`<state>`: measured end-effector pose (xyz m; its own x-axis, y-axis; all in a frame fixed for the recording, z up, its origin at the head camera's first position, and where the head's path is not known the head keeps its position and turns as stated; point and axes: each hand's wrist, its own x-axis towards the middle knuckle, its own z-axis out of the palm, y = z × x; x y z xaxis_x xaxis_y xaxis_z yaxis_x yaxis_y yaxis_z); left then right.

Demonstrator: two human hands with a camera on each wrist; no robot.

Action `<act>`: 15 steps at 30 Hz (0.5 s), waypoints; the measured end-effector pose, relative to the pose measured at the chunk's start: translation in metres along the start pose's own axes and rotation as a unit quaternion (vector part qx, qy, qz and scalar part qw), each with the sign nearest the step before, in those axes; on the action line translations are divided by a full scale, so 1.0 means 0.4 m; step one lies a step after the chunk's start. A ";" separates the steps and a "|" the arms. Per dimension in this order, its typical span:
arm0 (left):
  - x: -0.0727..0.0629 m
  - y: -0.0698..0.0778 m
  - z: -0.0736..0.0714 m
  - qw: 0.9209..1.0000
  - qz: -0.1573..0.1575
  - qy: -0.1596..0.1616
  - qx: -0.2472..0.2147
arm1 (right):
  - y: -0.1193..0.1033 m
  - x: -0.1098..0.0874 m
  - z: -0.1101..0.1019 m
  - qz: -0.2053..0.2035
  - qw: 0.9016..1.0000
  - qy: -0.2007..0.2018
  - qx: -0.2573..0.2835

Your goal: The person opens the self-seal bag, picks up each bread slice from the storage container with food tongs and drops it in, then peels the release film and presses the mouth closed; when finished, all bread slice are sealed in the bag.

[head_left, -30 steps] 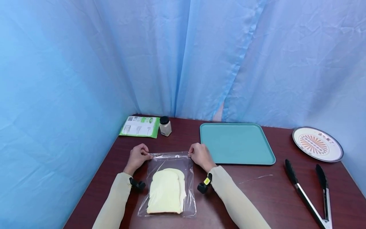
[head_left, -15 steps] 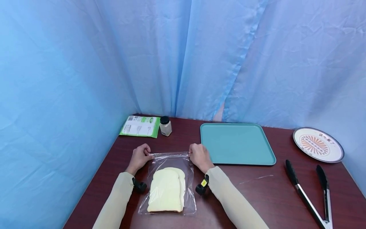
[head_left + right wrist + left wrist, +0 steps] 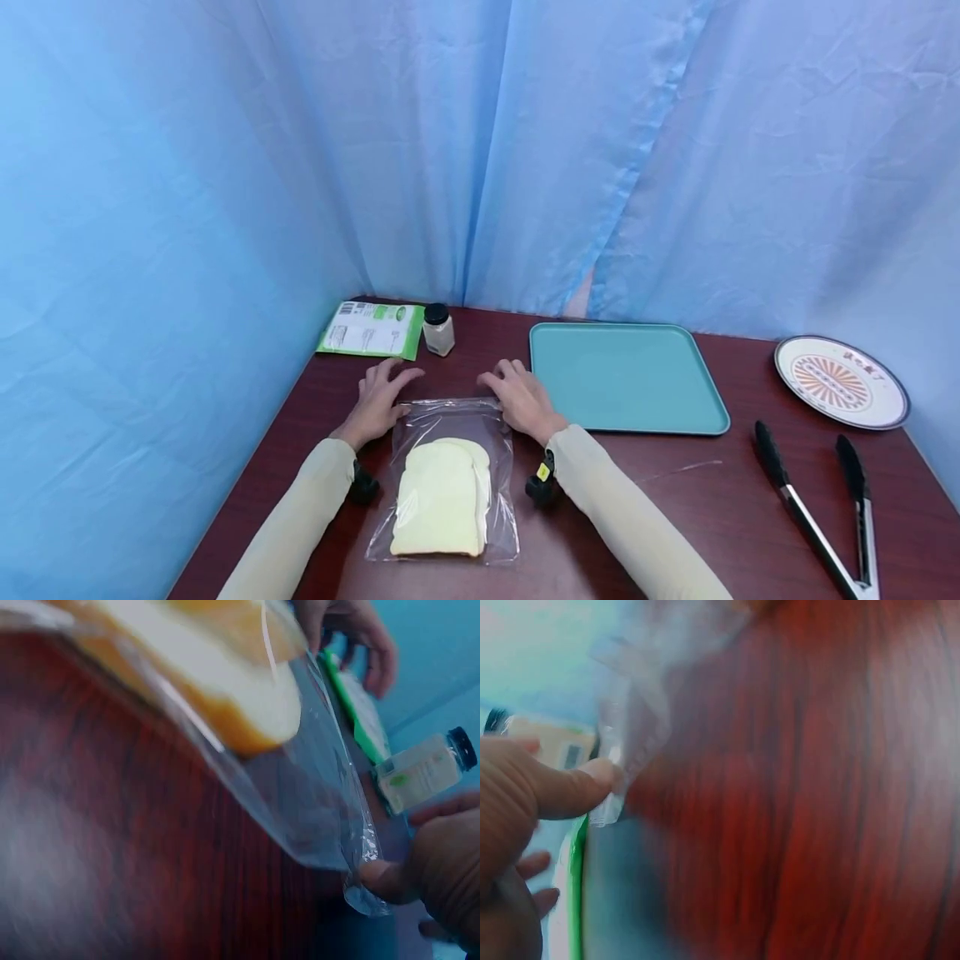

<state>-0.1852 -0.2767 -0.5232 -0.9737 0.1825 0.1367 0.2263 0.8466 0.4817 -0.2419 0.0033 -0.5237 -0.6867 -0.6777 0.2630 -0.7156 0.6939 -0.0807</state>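
Two slices of bread (image 3: pixel 437 500) lie overlapping inside a clear plastic bag (image 3: pixel 501 521) flat on the table. At the bag's far left corner is my left hand (image 3: pixel 373 407), its fingers spread apart. In the left wrist view the thumb (image 3: pixel 581 787) touches the bag's edge (image 3: pixel 609 808), while the other fingers stand away. My right hand (image 3: pixel 522 402) is at the far right corner, fingers also parted. The right wrist view has its thumb (image 3: pixel 384 879) against the bag's edge (image 3: pixel 364 896). Neither hand pinches the plastic.
Behind the left hand lie a green-and-white packet (image 3: pixel 371 330) and a black-capped jar (image 3: pixel 438 331). A teal tray (image 3: pixel 630 379) is right of the right hand. Farther right are a plate (image 3: pixel 842 383) and metal tongs (image 3: pixel 817 529). Blue curtains (image 3: pixel 480 158) border the table (image 3: pixel 675 517).
Both hands have let go of the bag's top corners and spread their fingers. The left hand has reached slightly forward. The bag and bread stay nearly in place.
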 end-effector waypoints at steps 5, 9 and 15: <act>0.018 0.022 -0.007 0.991 0.098 -0.049 0.073 | 0.012 0.006 -0.004 -0.130 0.989 -0.010 -0.075; 0.022 0.032 -0.013 0.980 0.135 -0.083 0.121 | 0.011 0.008 -0.008 -0.165 0.981 -0.032 -0.101; 0.024 0.041 -0.020 0.968 0.159 -0.112 0.158 | 0.002 0.012 -0.014 -0.166 0.977 -0.062 -0.121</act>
<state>-0.1907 -0.2652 -0.5069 -0.8454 0.5335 0.0258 0.5308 0.8338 0.1519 -0.2451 0.0021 -0.5171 -0.4431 -0.8889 0.1164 -0.8606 0.4581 0.2227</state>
